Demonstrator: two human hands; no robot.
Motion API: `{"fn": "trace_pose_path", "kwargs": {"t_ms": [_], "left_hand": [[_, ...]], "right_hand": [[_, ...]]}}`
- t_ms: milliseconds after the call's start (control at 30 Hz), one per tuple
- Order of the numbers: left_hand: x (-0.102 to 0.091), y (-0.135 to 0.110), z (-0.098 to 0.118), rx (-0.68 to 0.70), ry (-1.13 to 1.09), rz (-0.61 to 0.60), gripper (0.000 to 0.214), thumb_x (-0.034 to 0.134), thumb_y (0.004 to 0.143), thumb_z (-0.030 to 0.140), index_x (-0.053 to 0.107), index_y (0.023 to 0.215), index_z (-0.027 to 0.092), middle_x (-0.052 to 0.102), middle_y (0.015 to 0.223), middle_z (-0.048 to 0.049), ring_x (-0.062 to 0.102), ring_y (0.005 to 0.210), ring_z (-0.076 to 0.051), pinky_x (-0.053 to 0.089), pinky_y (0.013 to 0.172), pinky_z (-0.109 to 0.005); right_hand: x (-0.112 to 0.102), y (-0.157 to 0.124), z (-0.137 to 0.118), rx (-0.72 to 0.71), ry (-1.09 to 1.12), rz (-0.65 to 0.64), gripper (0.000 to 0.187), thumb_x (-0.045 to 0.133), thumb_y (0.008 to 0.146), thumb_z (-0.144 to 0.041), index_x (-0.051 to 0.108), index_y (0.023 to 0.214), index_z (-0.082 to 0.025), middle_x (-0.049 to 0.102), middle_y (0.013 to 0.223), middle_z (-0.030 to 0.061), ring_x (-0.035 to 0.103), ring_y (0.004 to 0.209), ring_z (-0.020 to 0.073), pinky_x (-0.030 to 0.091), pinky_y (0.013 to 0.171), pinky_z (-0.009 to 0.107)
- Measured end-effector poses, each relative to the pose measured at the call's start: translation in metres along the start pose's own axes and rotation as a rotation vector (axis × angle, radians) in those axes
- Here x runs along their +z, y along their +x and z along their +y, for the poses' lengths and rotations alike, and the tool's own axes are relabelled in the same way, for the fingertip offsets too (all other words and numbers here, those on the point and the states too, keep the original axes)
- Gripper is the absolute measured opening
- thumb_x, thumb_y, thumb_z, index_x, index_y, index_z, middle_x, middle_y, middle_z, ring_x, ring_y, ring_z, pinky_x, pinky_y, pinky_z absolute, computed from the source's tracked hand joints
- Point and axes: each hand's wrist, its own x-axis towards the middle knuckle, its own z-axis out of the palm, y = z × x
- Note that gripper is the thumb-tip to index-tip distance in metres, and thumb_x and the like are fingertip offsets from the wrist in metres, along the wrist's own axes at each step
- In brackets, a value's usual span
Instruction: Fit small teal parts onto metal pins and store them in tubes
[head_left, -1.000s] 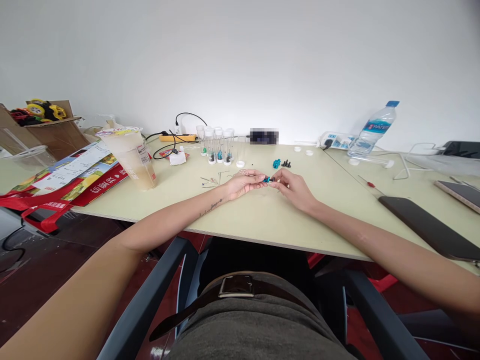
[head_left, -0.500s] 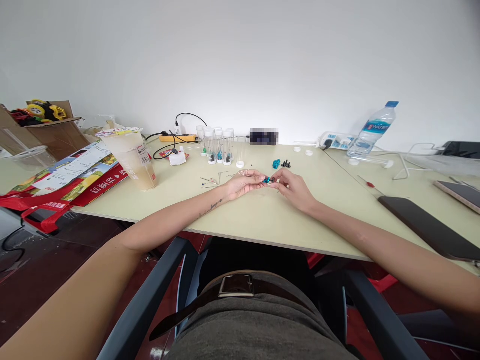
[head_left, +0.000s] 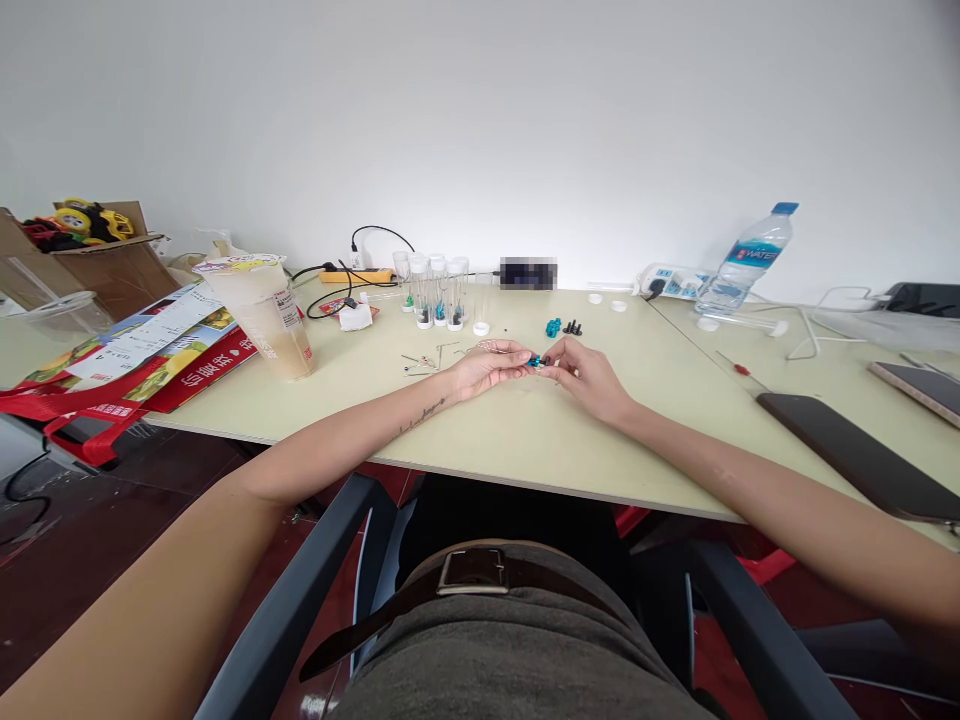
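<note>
My left hand pinches a small blue metal-looking part between thumb and fingertips, above the middle of the table. Close against it, my right hand is closed with its fingertips on a small black piece, which meets the blue part. Fingers cover most of both pieces, so their exact shape is hidden. Just beyond my hands lie a cluster of similar blue parts and a group of black screw-like pieces. Thin metal tools or pins are scattered by my left wrist.
Several clear tubes with white bases stand behind my left hand. A drink cup and a red bag are at left. At right are a water bottle, a power strip and a dark phone.
Almost nothing differs. Both hands stay together in the same place, with only a slight shift of the fingertips around the blue part.
</note>
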Motion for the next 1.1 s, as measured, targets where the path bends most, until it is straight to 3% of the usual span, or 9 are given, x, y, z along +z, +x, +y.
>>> {"fn": "trace_pose_path", "kwargs": {"t_ms": [167,333,533,700,867,1033,1100], "left_hand": [[0.0021,-0.0008,0.0012,-0.008,0.014,-0.034,0.016,0.068,0.071,0.016,0.063,0.083,0.008,0.065,0.078,-0.0054,0.063,0.078,-0.011,0.045,0.086,-0.028],[-0.0012,0.0006,-0.0007,0.004,-0.010,-0.014,0.015,0.067,0.072,0.015,0.063,0.084,0.007,0.065,0.076,-0.0047,0.063,0.075,-0.010,0.045,0.084,-0.026],[-0.0003,-0.0006,0.0002,-0.005,0.007,-0.060,0.016,0.067,0.072,0.016,0.063,0.084,0.007,0.065,0.078,-0.0054,0.063,0.078,-0.012,0.046,0.083,-0.025],[-0.0011,0.0006,-0.0001,0.001,-0.007,-0.013,0.015,0.067,0.072,0.015,0.063,0.085,0.008,0.065,0.077,-0.0047,0.063,0.076,-0.010,0.046,0.085,-0.026],[-0.0007,0.0001,0.0006,-0.019,0.001,-0.055,0.015,0.067,0.072,0.016,0.063,0.084,0.007,0.065,0.077,-0.0054,0.063,0.079,-0.012,0.045,0.085,-0.026],[-0.0001,-0.0008,0.0015,-0.010,-0.011,-0.021,0.015,0.067,0.072,0.015,0.063,0.084,0.008,0.066,0.076,-0.0051,0.063,0.076,-0.010,0.045,0.085,-0.026],[0.0006,-0.0011,0.0020,-0.020,-0.007,-0.024,0.015,0.067,0.071,0.015,0.063,0.083,0.008,0.065,0.076,-0.0050,0.063,0.076,-0.010,0.045,0.085,-0.026]], "right_hand": [[-0.0012,-0.0003,-0.0013,-0.009,-0.006,-0.087,0.041,0.033,0.090,-0.048,0.052,0.067,-0.019,0.058,0.061,0.0007,0.047,0.052,0.0118,0.035,0.058,0.026],[-0.0001,0.0002,-0.0016,0.006,-0.010,0.010,0.030,0.049,0.081,-0.050,0.051,0.084,-0.021,0.059,0.067,-0.0002,0.046,0.053,0.0125,0.036,0.055,0.026],[-0.0011,0.0002,-0.0011,-0.003,-0.002,-0.095,0.039,0.034,0.089,-0.047,0.052,0.068,-0.019,0.057,0.061,0.0003,0.048,0.053,0.0121,0.036,0.059,0.026],[-0.0001,0.0002,-0.0015,0.014,-0.009,0.013,0.029,0.049,0.082,-0.049,0.051,0.084,-0.020,0.058,0.066,-0.0005,0.046,0.053,0.0124,0.035,0.055,0.026],[-0.0009,0.0002,-0.0023,0.004,-0.018,-0.080,0.037,0.037,0.088,-0.048,0.052,0.070,-0.019,0.058,0.061,0.0005,0.047,0.053,0.0120,0.035,0.057,0.026],[-0.0006,0.0002,-0.0029,0.018,-0.022,-0.005,0.032,0.046,0.082,-0.052,0.052,0.082,-0.020,0.060,0.067,0.0005,0.047,0.054,0.0129,0.036,0.056,0.026],[-0.0007,0.0002,-0.0026,0.016,-0.015,-0.030,0.033,0.043,0.084,-0.052,0.052,0.078,-0.020,0.060,0.066,0.0011,0.048,0.055,0.0134,0.036,0.056,0.026]]}}
